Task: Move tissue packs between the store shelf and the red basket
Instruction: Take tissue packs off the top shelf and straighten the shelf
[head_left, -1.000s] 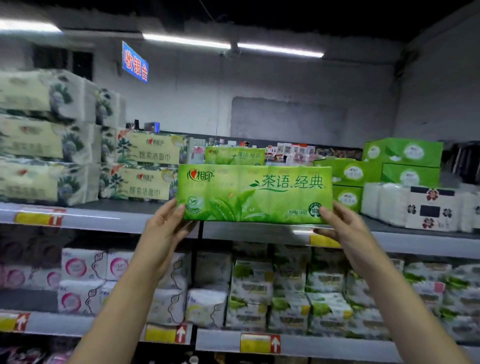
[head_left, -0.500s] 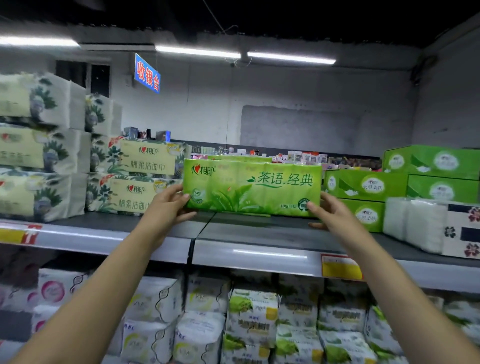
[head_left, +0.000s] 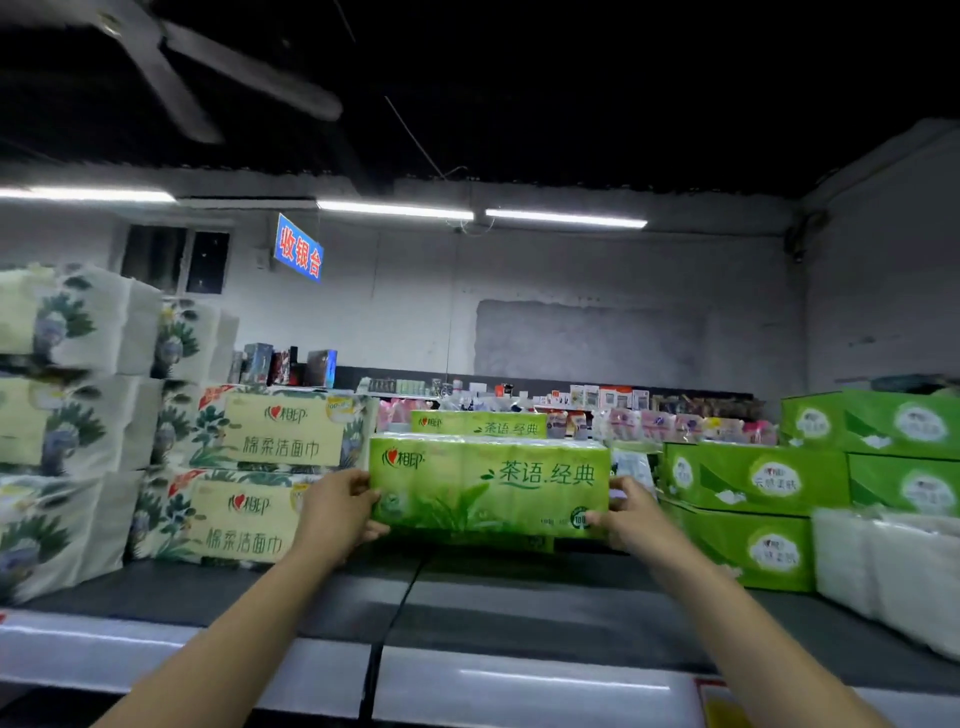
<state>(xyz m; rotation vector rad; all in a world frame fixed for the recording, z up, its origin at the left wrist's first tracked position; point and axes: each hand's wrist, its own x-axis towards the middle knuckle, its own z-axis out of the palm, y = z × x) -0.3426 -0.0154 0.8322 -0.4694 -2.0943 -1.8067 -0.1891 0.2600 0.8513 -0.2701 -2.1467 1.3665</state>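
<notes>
We see a long green tissue pack (head_left: 488, 483) with a tea-leaf print, held level and front-on between two bare hands over the top store shelf (head_left: 519, 613). The pack sits toward the back of the shelf, about midway along its width. Its lower edge is close to the dark shelf surface, and we cannot tell whether it touches.

The left hand (head_left: 340, 512) grips the pack's left end, with the thumb on the front face and the fingers curled round the end. The right hand (head_left: 631, 514) grips the right end in the same way, its thumb near the lower front corner. Both forearms reach up from the bottom of the view, crossing the shelf's pale front edge.

Just behind the held pack and a little higher, a second green pack (head_left: 480, 423) of the same design shows its top strip. Toward the shelf's left end, floral-printed packs (head_left: 270, 467) are stacked in layers, the nearest stack just beside the left hand. Toward the right end stand stacked green boxes (head_left: 753, 478), with white packs (head_left: 893, 561) in front of them at the far right edge.

Beyond the shelf are a grey wall, a hanging blue sign (head_left: 300, 253) with red characters, tube lights (head_left: 395, 210) and a blurred ceiling fan (head_left: 208, 57).
</notes>
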